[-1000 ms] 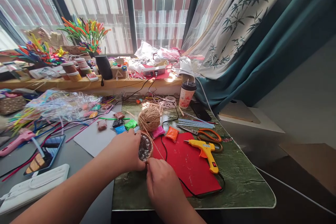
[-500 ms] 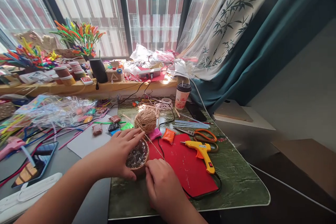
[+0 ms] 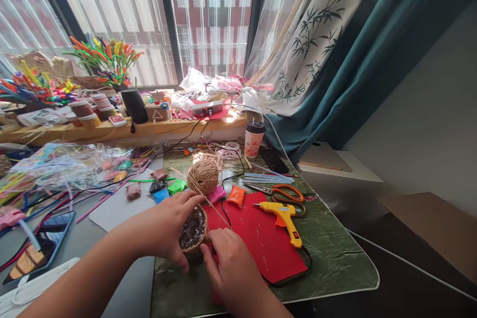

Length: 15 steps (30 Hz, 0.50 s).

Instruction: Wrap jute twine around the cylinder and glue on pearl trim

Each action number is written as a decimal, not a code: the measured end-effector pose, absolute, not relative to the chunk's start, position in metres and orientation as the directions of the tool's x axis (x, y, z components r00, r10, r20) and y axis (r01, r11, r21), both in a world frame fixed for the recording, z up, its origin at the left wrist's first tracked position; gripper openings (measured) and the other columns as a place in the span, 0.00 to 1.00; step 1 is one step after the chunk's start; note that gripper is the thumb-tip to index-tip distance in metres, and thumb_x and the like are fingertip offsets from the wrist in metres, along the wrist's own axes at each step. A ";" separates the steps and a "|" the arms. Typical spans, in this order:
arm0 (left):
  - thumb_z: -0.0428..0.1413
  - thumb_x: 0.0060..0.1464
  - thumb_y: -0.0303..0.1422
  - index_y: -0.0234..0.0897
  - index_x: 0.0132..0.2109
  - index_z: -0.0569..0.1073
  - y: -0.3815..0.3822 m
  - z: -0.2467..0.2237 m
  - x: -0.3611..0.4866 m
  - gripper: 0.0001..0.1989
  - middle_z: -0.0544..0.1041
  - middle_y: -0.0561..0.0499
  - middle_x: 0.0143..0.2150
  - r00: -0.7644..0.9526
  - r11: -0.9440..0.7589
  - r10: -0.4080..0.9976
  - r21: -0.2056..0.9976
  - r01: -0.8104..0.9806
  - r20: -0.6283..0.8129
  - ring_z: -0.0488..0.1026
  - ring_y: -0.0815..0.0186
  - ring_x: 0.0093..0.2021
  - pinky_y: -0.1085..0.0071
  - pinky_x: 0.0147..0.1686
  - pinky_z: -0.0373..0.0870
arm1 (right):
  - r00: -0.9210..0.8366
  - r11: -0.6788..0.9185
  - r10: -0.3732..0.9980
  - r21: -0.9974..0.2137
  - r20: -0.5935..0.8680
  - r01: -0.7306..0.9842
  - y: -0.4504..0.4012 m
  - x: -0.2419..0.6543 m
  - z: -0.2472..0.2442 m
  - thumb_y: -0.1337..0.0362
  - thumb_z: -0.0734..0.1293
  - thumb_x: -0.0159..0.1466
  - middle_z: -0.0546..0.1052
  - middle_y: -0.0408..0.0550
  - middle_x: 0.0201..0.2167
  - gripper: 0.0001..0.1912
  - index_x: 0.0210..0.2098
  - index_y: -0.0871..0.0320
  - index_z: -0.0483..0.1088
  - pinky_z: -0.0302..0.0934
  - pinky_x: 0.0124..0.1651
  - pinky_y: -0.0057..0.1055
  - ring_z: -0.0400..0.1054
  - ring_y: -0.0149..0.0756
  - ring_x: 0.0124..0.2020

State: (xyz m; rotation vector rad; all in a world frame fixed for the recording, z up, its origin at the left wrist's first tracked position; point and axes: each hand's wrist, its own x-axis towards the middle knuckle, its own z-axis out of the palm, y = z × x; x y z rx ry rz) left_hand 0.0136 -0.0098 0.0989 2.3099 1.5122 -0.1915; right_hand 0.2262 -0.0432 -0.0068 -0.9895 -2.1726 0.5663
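A small round container (image 3: 194, 231) with a brown, twine-like rim and a dark, shiny inside stands near the front of the green table. My left hand (image 3: 167, 223) curves around its left side, thumb in front and fingers behind. On the other side, my right hand (image 3: 229, 258) is closed at the rim, thumb and fingertips pressed together. Jute twine (image 3: 219, 212) runs from a ball of twine (image 3: 203, 177) down to the right hand, where the fingers cover its end. The container's lower wall is mostly hidden.
A yellow glue gun (image 3: 281, 216) lies on a red sheet (image 3: 257, 243), with orange-handled scissors (image 3: 288, 193) behind. Glue sticks (image 3: 266, 178), a paper cup (image 3: 254, 140) and colored clay packets (image 3: 236, 196) are farther back. A black cord crosses the table. A phone (image 3: 40, 248) lies left.
The camera view has shifted slightly. My right thumb has moved a little left along the container's front, and my left fingers have drawn back slightly from the twine ball.
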 end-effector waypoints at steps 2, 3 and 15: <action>0.75 0.33 0.42 0.43 0.78 0.52 -0.012 0.105 0.012 0.68 0.56 0.35 0.79 0.432 -0.366 0.838 0.245 0.898 -0.332 0.57 0.36 0.77 0.49 0.72 0.63 | -0.488 0.612 0.782 -0.628 0.388 0.481 -0.044 0.226 -0.007 0.71 0.65 0.71 0.78 0.47 0.34 0.06 0.37 0.56 0.69 0.58 0.39 0.35 0.69 0.42 0.34; 0.74 0.34 0.40 0.43 0.78 0.51 -0.012 0.108 0.011 0.67 0.56 0.35 0.79 0.437 -0.368 0.832 0.249 0.896 -0.342 0.59 0.37 0.76 0.51 0.71 0.66 | -0.488 0.610 0.783 -0.630 0.386 0.480 -0.045 0.226 -0.007 0.70 0.66 0.71 0.78 0.47 0.34 0.06 0.37 0.56 0.69 0.58 0.39 0.35 0.69 0.41 0.34; 0.73 0.32 0.38 0.42 0.76 0.58 -0.004 0.104 0.007 0.62 0.63 0.35 0.75 0.429 -0.396 0.817 0.165 0.903 -0.385 0.62 0.36 0.74 0.51 0.67 0.71 | -0.472 0.552 0.815 -0.698 0.336 0.457 -0.046 0.226 0.001 0.69 0.70 0.69 0.78 0.48 0.35 0.03 0.39 0.57 0.71 0.60 0.40 0.34 0.70 0.43 0.36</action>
